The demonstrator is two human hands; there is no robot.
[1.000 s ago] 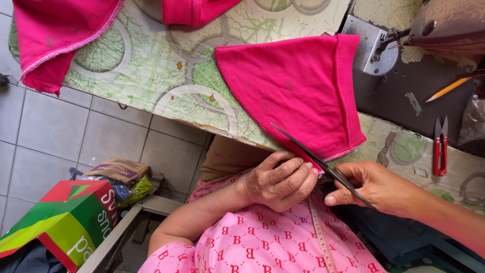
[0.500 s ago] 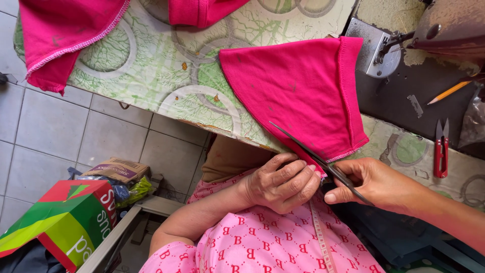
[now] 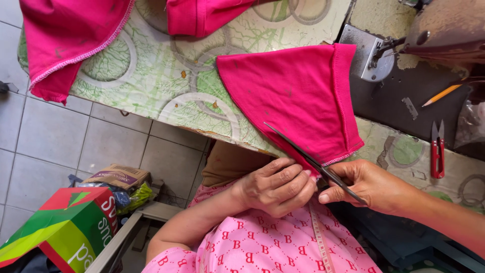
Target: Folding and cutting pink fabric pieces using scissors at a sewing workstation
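Note:
A folded pink fabric piece (image 3: 298, 96) lies on the green-patterned table (image 3: 166, 86), its lower corner hanging over the near edge. My right hand (image 3: 371, 184) grips a pair of dark scissors (image 3: 303, 154) whose blades run up along the fabric's lower left edge. My left hand (image 3: 275, 187) is curled just below the table edge, pinching the fabric's lower corner beside the scissors. A tape measure hangs down my pink patterned top (image 3: 283, 247).
More pink cloth (image 3: 65, 40) drapes over the table's far left, another piece (image 3: 202, 15) at top. A sewing machine (image 3: 439, 38), a pencil (image 3: 442, 94) and red thread snips (image 3: 437, 149) sit at right. A green-red box (image 3: 65, 232) and packets stand on the tiled floor.
The scissors have edged slightly further along the fabric's edge. My left hand keeps its pinch on the corner. The view has shifted slightly.

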